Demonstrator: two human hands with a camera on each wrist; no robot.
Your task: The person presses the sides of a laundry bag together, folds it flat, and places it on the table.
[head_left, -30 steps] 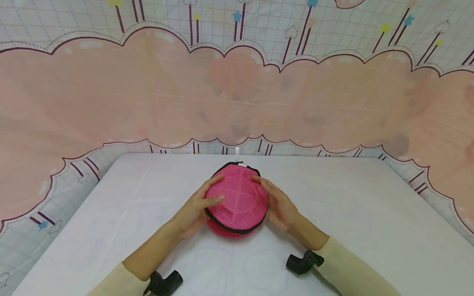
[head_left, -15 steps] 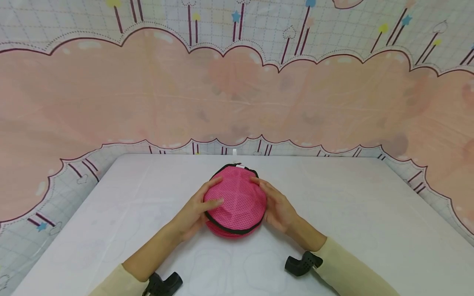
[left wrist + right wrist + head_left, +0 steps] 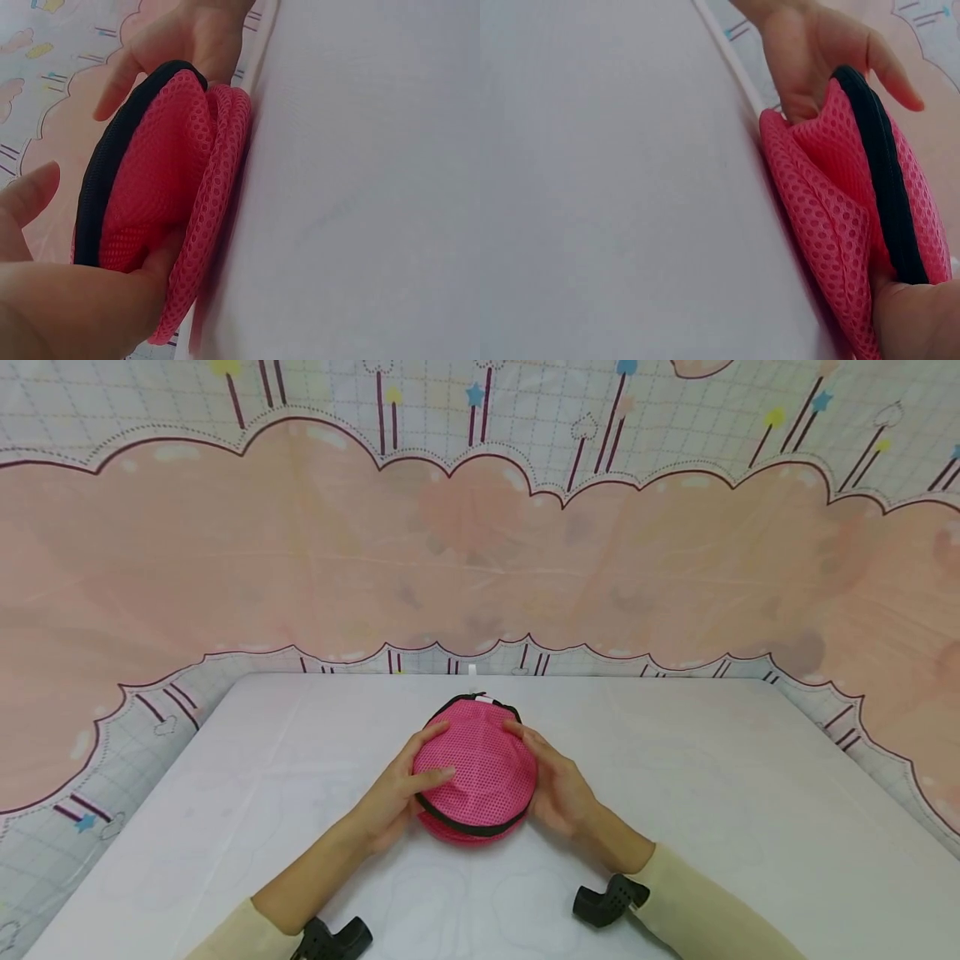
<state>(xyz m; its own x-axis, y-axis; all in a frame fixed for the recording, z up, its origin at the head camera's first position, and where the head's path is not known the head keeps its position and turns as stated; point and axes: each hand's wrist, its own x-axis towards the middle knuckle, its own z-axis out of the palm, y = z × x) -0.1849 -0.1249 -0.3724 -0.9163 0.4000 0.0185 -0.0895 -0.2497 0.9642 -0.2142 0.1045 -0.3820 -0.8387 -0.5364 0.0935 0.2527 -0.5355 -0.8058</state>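
Note:
A round, puffy pink mesh bag (image 3: 476, 768) with a black zipped band lies on the white table in the middle of the head view. My left hand (image 3: 390, 797) grips its left side, the thumb on the top face. At the right side my right hand (image 3: 564, 789) holds the bag, its thumb over the upper right rim. In the left wrist view, left-hand fingers are tucked into the fold between the black band (image 3: 97, 180) and the lower pink layer (image 3: 217, 180). The right wrist view shows the right hand (image 3: 919, 319) pushed into the same fold. Some fingers are hidden by the mesh.
The white tabletop (image 3: 712, 760) spreads around the hands. Behind it hangs a peach and white patterned cloth (image 3: 480, 543). A black wrist camera (image 3: 611, 900) sits by the right sleeve, another black wrist camera (image 3: 333, 939) by the left. A small white tab (image 3: 472, 669) shows at the far edge.
My right hand has edged slightly left, toward the bag's middle. The head view has drifted a little; the bag and left hand hold nearly the same pose.

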